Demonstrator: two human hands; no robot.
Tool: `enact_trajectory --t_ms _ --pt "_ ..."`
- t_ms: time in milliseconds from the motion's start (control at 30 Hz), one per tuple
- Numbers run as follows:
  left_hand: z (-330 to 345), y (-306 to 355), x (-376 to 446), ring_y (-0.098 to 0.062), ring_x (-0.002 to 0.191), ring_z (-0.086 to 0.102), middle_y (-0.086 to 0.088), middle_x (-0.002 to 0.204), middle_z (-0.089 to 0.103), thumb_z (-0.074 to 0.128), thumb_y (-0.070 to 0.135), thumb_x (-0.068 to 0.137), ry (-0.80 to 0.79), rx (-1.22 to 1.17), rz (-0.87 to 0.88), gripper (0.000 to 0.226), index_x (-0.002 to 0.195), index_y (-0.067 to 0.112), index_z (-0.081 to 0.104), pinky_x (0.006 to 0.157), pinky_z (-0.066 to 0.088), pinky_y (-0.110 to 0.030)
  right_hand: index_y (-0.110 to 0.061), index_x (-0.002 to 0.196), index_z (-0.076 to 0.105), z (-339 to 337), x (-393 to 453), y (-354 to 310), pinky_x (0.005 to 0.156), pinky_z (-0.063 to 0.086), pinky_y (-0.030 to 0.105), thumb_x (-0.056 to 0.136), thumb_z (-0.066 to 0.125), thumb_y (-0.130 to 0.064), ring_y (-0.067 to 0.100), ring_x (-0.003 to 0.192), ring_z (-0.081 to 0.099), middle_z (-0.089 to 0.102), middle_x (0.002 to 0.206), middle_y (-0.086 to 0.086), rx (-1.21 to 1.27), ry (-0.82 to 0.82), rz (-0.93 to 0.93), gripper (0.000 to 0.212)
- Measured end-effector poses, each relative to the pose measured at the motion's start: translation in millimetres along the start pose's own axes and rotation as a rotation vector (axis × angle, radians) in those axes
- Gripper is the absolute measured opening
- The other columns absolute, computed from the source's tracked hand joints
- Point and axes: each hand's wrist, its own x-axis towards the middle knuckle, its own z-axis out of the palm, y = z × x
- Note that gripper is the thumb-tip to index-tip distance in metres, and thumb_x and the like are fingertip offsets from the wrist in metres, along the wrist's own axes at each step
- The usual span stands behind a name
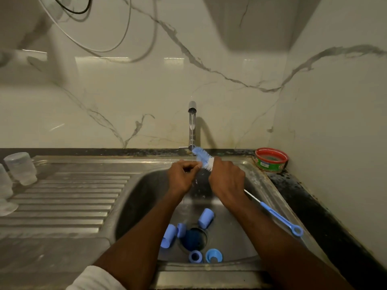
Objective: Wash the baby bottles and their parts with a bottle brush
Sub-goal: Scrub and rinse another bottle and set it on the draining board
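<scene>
The brush (204, 159) is blue and white, with fuzzy bristles at the top and a long thin handle that ends in a blue ring. The right hand (227, 181) is gripping it just under the bristles, fingers curled round the stem. The bristles are sitting in the thin stream of water running from the tap (192, 124). The left hand (183, 174) is right beside the bristles, its fingers curled in a pinch, but I cannot tell if it is holding something small.

Down in the sink (146, 195), five blue parts are lying around the drain (193, 237): caps (205, 218) and rings (195, 256). Clear bottles (21, 168) are standing upside down at the far left of the ribbed metal board (69, 201).

A red and green tub (271, 160) is sitting in the corner on the dark counter (314, 210). The wall (125, 101) is shining white with grey marble lines. A white sleeve (94, 278) is showing on the left arm.
</scene>
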Motion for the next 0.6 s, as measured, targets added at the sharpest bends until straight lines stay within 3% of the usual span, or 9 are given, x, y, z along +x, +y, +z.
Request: enact_trajectory --t_ms 67,233,300,433,600 --pt "2.1 -1.0 0.0 -0.01 0.089 0.072 0.002 0.099 0.077 0.074 0.026 0.092 0.006 0.036 -0.004 0.018 0.107 0.017 0.077 0.087 0.06 -0.037 -0.024 0.114 0.059 -1.1 1.7 2.3 0.063 0.039 0.03 0.085 0.071 -0.034 0.021 0.086 0.067 0.069 0.101 0.003 0.009 0.004 0.013 0.034" --pt "1.6 -6.0 5.9 -0.018 0.09 0.072 -0.006 0.094 0.075 0.069 0.022 0.096 0.189 -0.014 -0.23 0.011 0.1 0.013 0.074 0.091 0.059 -0.043 -0.023 0.114 0.057 2.2 -12.5 -2.4 0.062 0.036 0.03 0.086 0.069 -0.035 0.021 0.085 0.068 0.069 0.101 0.003 -0.03 0.028 -0.07 0.032" --pt "0.6 -8.3 5.3 -0.02 0.09 0.072 -0.004 0.09 0.075 0.068 0.022 0.096 0.131 -0.057 -0.246 0.007 0.094 0.018 0.073 0.09 0.059 -0.042 -0.023 0.116 0.057 4.4 -14.7 -4.2 0.062 0.036 0.03 0.087 0.068 -0.035 0.022 0.085 0.068 0.069 0.102 0.003 -0.052 0.03 -0.089 0.033" --pt "6.1 -4.9 -2.1 -0.013 0.092 0.072 0.0 0.094 0.077 0.071 0.025 0.094 -0.029 -0.154 -0.231 0.015 0.103 0.014 0.076 0.09 0.06 -0.038 -0.022 0.119 0.055 -1.0 -4.2 -1.5 0.065 0.041 0.032 0.089 0.069 -0.034 0.021 0.091 0.066 0.067 0.107 0.004 -0.025 -0.035 0.002 0.035" --pt "3.9 -6.4 5.0 -0.014 0.088 0.072 -0.003 0.091 0.077 0.073 0.033 0.092 0.089 -0.223 -0.375 0.015 0.094 0.019 0.076 0.083 0.06 -0.033 -0.02 0.123 0.053 -10.3 -1.1 5.2 0.061 0.038 0.03 0.088 0.07 -0.033 0.023 0.091 0.068 0.068 0.11 0.007 -0.012 0.02 0.029 0.041"
